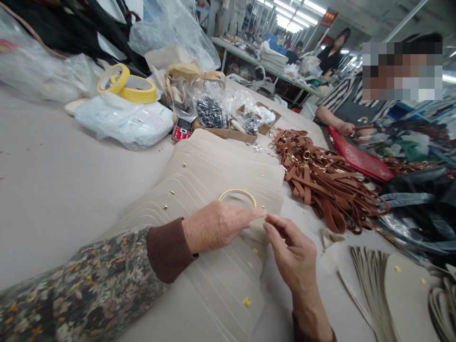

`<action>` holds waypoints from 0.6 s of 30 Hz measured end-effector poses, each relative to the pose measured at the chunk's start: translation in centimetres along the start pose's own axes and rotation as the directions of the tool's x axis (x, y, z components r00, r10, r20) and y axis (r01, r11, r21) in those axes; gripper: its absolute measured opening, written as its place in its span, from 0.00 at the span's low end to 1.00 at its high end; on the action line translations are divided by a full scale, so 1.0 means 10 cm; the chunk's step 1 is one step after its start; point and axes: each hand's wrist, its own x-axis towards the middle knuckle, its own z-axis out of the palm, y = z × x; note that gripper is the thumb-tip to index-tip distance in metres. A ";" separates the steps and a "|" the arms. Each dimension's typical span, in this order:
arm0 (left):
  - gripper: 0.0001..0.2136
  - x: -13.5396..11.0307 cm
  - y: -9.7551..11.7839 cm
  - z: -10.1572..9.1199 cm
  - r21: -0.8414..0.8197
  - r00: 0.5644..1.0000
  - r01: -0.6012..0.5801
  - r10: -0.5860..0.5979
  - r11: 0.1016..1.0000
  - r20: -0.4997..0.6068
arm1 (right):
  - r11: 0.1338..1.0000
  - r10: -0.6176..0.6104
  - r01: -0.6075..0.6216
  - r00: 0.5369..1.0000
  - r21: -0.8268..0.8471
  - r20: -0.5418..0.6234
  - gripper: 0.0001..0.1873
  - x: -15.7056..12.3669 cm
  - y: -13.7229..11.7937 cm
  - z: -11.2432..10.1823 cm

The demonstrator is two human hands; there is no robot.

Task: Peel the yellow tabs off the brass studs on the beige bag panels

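My left hand (217, 225) reaches across a stack of beige sheet panels (199, 180), its fingers pressed together and pointing right. A thin roll of yellow tape (238, 192) shows behind these fingers, gripped in that hand; its lower part is mostly hidden. Almost touching the left fingertips, my right hand (295, 251) has thumb and index finger pinched together. Whatever is between them is too small to make out. The panels lie fanned in overlapping layers, with small gold studs (172, 192) on the left side and yellow tape bits (247, 301) on the right.
Brown straps (317, 175) with gold clasps are heaped at right. Yellow tape rolls (137, 89) rest on a plastic-wrapped packet (124, 121). Behind the panels are cardboard trays (221, 133) of small parts and a red phone (183, 129). A co-worker (370, 104) works across the table.
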 end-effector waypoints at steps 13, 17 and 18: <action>0.08 0.00 0.07 0.04 0.050 1.000 0.019 -0.019 0.999 0.002 | 0.893 -0.402 0.378 0.914 -0.243 -0.058 0.06 -0.03 -0.11 0.24; 0.04 0.03 0.06 0.05 0.073 0.999 0.038 -0.038 0.997 0.010 | 0.906 -0.366 0.328 0.924 -0.265 -0.106 0.05 -0.04 -0.14 0.24; 0.03 0.03 0.07 0.04 0.089 0.999 0.049 -0.050 0.995 0.007 | 0.923 -0.330 0.295 0.937 -0.245 -0.114 0.05 -0.04 -0.16 0.24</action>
